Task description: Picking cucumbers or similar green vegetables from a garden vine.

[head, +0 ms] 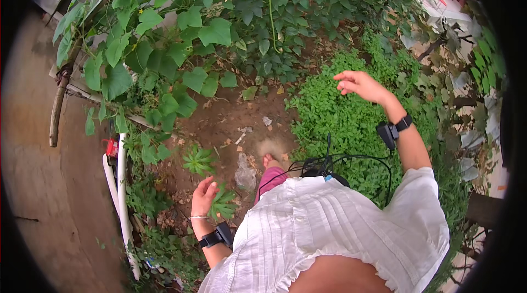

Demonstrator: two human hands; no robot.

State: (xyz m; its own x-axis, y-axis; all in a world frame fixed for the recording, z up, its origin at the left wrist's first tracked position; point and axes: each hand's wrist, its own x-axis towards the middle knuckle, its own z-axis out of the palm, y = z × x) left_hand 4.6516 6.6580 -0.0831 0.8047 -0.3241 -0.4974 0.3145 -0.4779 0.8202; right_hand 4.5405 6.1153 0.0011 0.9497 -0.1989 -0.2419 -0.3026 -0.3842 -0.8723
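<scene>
My right hand (361, 85) reaches out over a dense patch of low green leafy plants (341, 116). Its fingers are loosely bent and apart, with nothing visible between them. Lower on the left, my left hand (204, 195) is held beside my body with relaxed, empty fingers. Small plants with lobed leaves grow close to it, one plant (199, 160) just beyond the fingertips and another (223, 202) to its right. Each wrist wears a black strapped device, the right one (389, 133) and the left one (218, 235).
Broad-leaved climbing vines (173, 42) cover the far side, hanging on a wooden pole (59, 108). White pipes (122, 194) border the concrete path (45, 194) on the left. Crumpled clear plastic (246, 173) lies on bare soil (218, 124) near my foot (268, 159). Black cables (354, 155) hang at my waist.
</scene>
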